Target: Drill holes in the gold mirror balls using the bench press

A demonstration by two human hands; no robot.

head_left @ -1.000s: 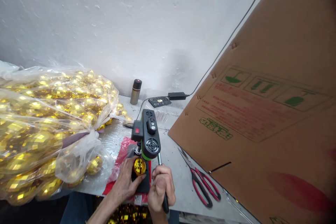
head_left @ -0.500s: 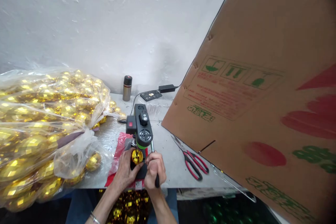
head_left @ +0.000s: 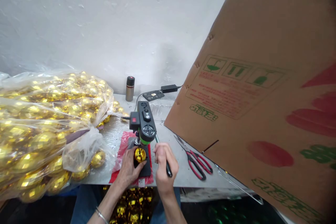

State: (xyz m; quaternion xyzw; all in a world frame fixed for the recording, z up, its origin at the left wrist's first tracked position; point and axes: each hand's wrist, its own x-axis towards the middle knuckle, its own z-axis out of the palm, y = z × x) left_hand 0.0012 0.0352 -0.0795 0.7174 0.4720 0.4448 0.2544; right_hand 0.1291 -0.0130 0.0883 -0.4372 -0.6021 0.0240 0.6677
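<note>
A small black-and-green bench drill press [head_left: 144, 124] stands on a black base over a red sheet [head_left: 123, 148] at the table's front edge. My left hand [head_left: 128, 168] is closed around a gold faceted ball [head_left: 140, 154] held under the drill head. My right hand [head_left: 162, 162] grips the black-tipped lever handle [head_left: 168, 169] on the machine's right side, fingers wrapped round it.
A large clear plastic bag of gold balls [head_left: 44, 126] fills the table's left. Red-handled scissors [head_left: 195, 162] lie right of the machine. A big tilted cardboard box [head_left: 257, 87] walls off the right. A small flask [head_left: 129, 88], a remote and a power adapter sit by the wall.
My right hand has swung the lever handle outward to the right and away from the ball. The left hand still holds the ball under the drill head.
</note>
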